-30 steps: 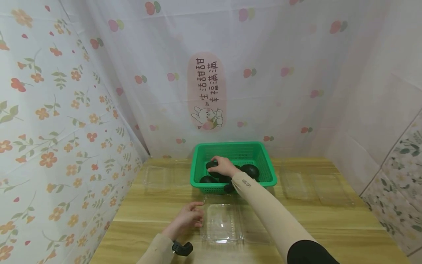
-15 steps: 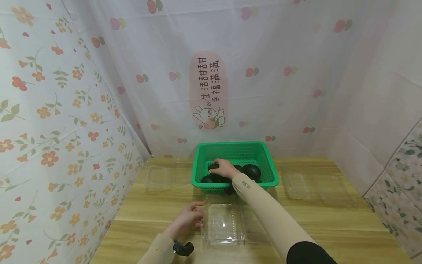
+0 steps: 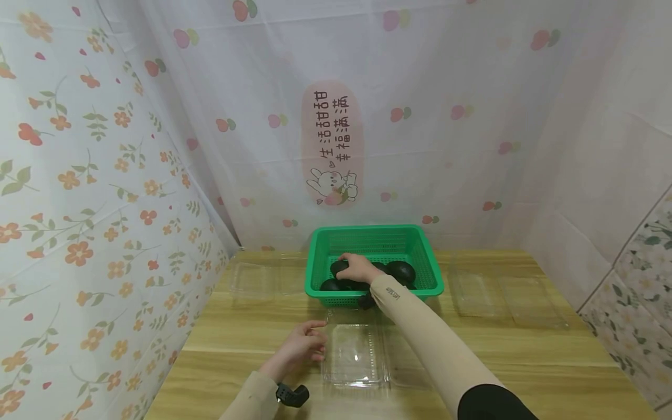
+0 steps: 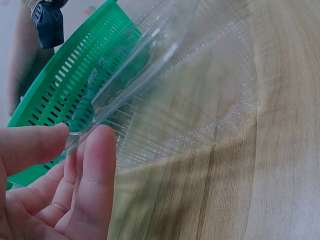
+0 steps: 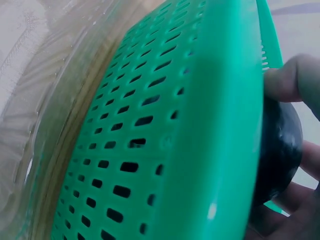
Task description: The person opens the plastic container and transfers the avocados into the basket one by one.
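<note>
In the head view, my right hand (image 3: pixel 358 269) reaches into a green plastic basket (image 3: pixel 431 256) and grips a dark avocado-like fruit (image 3: pixel 339 268). The right wrist view shows the thumb and fingers around this glossy black fruit (image 5: pixel 280 145), just past the basket's rim; its lower part is hidden. Several more dark fruits, including one at the right (image 3: pixel 401 272), lie in the basket. My left hand (image 3: pixel 300 348) is at the left edge of a clear plastic clamshell box (image 3: pixel 354 356) with its lid spread. The left wrist view has thumb and index finger pinching the box's edge (image 4: pixel 150 75).
Another clear clamshell box (image 3: pixel 254 282) stands left of the basket, and a further one (image 3: pixel 475 294) stands to the right. All rest on a wooden table (image 3: pixel 525 361). Patterned curtains (image 3: pixel 446 146) hang behind and at the sides.
My right hand has sunk slightly with the dark fruit, staying inside the basket. My left hand holds its place at the clear box. The head view has shifted a little.
</note>
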Demonstrator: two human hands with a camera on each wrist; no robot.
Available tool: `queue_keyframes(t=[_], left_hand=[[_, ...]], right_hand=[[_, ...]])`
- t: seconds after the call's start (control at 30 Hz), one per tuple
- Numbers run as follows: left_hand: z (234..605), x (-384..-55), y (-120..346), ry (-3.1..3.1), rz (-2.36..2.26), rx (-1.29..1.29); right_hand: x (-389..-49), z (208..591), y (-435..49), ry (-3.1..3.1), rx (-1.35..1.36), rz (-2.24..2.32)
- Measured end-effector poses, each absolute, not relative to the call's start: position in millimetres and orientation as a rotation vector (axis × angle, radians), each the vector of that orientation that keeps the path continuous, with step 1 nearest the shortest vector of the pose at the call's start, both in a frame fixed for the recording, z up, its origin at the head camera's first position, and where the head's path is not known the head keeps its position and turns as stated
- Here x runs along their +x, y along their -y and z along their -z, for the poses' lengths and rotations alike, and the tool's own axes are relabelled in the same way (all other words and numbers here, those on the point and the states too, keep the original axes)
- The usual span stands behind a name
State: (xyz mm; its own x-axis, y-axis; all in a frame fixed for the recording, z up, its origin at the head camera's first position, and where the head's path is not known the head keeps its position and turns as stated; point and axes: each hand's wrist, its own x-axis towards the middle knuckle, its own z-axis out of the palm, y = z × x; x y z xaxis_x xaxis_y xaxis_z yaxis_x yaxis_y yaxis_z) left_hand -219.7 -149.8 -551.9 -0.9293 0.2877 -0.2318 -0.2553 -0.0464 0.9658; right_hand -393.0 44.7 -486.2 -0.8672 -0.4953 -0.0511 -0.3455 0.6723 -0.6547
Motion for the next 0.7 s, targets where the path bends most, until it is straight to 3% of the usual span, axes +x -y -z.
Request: queue_keyframes(t=[0.7], left_hand=[[553.8, -220.5, 150.4, -1.887, -2.033, 0.04]], right_hand=[[-387.6, 485.6, -46.4, -2.728, -0.58, 0.934]])
